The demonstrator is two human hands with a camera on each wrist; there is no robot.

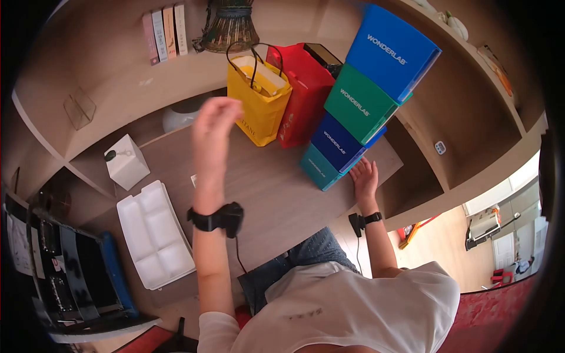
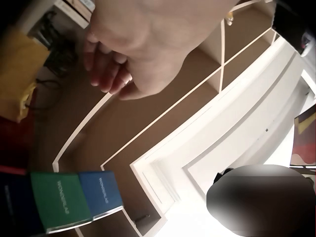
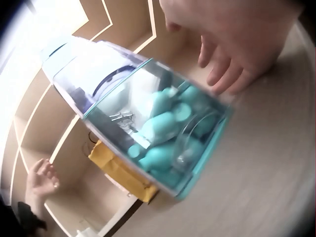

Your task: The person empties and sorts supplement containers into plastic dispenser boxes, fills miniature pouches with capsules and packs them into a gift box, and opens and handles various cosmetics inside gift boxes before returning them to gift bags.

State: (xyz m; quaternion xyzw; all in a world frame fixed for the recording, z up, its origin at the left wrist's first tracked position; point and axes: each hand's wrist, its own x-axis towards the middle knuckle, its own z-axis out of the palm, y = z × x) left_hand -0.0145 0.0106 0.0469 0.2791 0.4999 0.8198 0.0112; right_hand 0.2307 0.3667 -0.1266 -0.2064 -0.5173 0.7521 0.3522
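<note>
Several WONDERLAB boxes stand in a leaning-looking stack at the table's right side: a blue box [image 1: 391, 53] on top, a green box [image 1: 360, 103], a dark blue box [image 1: 336, 143] and a teal box [image 1: 321, 166] lowest. Through the teal box's clear side, teal bottles [image 3: 163, 126] show in the right wrist view. My right hand [image 1: 366, 179] is beside the lowest boxes, fingers relaxed and holding nothing. Raised over the table, my left hand [image 1: 213, 135] has loosely bent fingers with nothing in them, left of a yellow paper bag [image 1: 259, 109].
Behind the stack stands a red bag [image 1: 306, 97]. A white compartment tray [image 1: 156, 235] and a white cube-shaped box [image 1: 126, 162] lie at the left of the table [image 1: 259, 200]. Shelves with books [image 1: 165, 35] curve around the back; a dark woven-looking object [image 1: 229, 26] sits there.
</note>
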